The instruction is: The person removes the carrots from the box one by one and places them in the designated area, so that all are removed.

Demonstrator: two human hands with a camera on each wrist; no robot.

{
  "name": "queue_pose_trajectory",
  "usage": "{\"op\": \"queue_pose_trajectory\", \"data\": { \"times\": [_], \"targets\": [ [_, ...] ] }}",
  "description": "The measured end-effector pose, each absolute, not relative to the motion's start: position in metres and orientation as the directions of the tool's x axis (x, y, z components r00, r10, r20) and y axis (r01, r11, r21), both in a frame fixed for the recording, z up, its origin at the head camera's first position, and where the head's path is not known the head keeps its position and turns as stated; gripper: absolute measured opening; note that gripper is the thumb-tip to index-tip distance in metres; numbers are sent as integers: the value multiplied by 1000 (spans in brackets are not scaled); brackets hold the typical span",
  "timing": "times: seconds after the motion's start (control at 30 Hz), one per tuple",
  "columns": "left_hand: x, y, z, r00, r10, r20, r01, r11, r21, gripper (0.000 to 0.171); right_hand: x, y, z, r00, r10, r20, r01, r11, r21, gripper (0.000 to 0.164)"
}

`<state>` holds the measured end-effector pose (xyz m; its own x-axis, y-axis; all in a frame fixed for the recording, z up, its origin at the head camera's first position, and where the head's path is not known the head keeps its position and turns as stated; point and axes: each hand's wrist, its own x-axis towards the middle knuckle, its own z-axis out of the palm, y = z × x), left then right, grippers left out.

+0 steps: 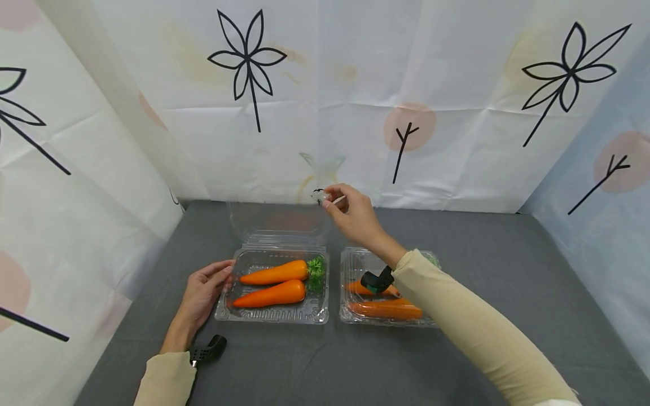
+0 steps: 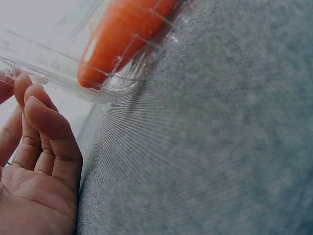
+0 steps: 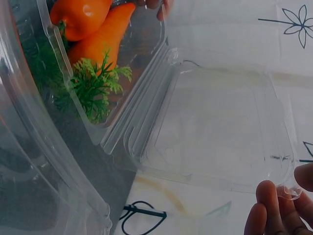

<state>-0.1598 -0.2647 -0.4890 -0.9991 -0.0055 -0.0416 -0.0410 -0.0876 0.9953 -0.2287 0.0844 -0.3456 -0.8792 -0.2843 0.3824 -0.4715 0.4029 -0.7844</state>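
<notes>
An open clear plastic clamshell container [image 1: 276, 317] lies on the grey table with two orange carrots [image 1: 274, 273] in it, green tops to the right. My left hand [image 1: 202, 290] is at its left side, fingertips and thumb pinching the rim [image 2: 49, 84]. My right hand [image 1: 352, 214] pinches a corner of the raised transparent lid [image 3: 215, 127], which stands hinged up at the back of the container. Below the right forearm is a second clear container [image 1: 350, 262], its lid down over carrots [image 1: 388, 309]; the forearm hides part of it.
Grey cloth [image 1: 284, 366] covers the table, reaching in front of and beside both containers. White printed fabric [image 1: 345, 73] hangs upright behind the table and along both sides. A black wrist camera [image 1: 208, 349] sits at the left wrist.
</notes>
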Motion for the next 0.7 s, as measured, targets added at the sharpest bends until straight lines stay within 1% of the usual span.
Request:
{"op": "queue_pose_trajectory", "data": {
  "times": [0.23, 0.4, 0.57, 0.7],
  "targets": [
    [-159, -263, -486, -997, -28, -71, -69, -80, 994, 33, -237, 85, -349, -902, -268, 339, -425, 415, -804, 35],
    [-159, -263, -487, -997, -29, -67, -65, -76, 995, 36, -243, 86, -355, -921, -261, 289, -379, 434, -817, 37],
    [-159, -264, -488, -998, -19, -59, -57, -83, 995, 33, -249, 86, -360, -936, -256, 242, -337, 453, -825, 38],
    [-159, -264, -488, -998, -20, -60, -59, -81, 995, 37, -254, 84, -365, -942, -256, 216, -318, 477, -820, 39]
  ]
}}
